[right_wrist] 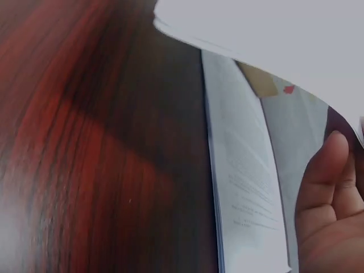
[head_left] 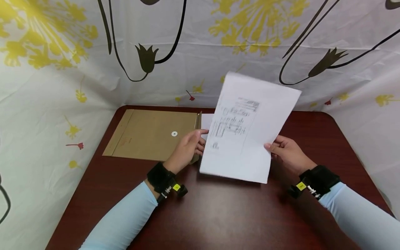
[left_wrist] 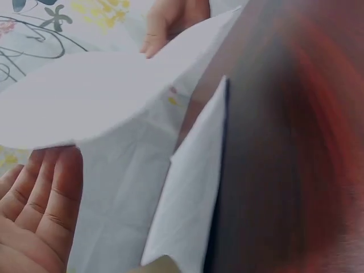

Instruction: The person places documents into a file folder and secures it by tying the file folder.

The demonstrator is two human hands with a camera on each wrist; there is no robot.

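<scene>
White printed paper, with small text and diagrams, is held up tilted above the table. My right hand pinches its right edge, thumb on the printed face. At the left edge is my left hand; in the left wrist view its fingers are nearly straight and touch the paper's edge from below. A brown envelope lies flat behind my left hand, with a white round button on it. Under the raised paper more white printed sheets lie low at the table, partly hidden in the head view.
The dark red-brown wooden table has rounded far corners. A white cloth with yellow flowers and dark tulips hangs behind it and along both sides. A black camera strap sits on each wrist.
</scene>
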